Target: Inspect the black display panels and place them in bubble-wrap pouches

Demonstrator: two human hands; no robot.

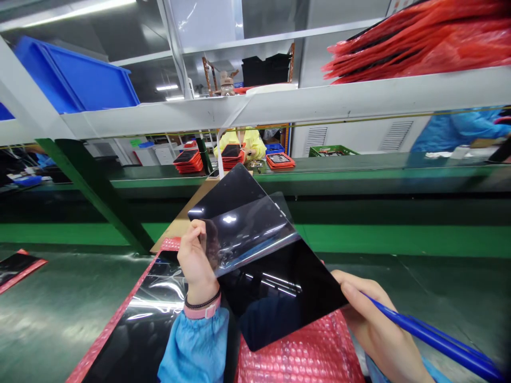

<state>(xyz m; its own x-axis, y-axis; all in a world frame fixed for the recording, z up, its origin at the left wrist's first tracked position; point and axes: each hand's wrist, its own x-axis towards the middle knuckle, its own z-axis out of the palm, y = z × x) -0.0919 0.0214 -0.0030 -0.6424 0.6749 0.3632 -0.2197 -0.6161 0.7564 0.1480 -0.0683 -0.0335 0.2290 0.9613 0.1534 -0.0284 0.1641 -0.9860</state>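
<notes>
A black glass screen panel (275, 298) is tilted up in front of me. Its lower right corner is pinched by my right hand (371, 308), which also has a blue pen (431, 332) tucked in it. A clear protective film (247, 234) crosses the panel's middle, partly lifted and curled. My left hand (197, 260) is closed on the film's left edge. Beneath the panel lies a red bubble-wrap bag (299, 351). Left of it, under my left arm, another black panel (136, 314) with a glossy film rests on red bubble wrap.
A green rail (359, 239) and slanted green post (96, 197) stand ahead. On the shelf above are a blue bin (80, 77) and stacked red bags (423, 45). Across the bench a person in yellow (253, 142) sits by red-wrapped stacks (188, 159). Another wrapped panel (18, 267) lies far left.
</notes>
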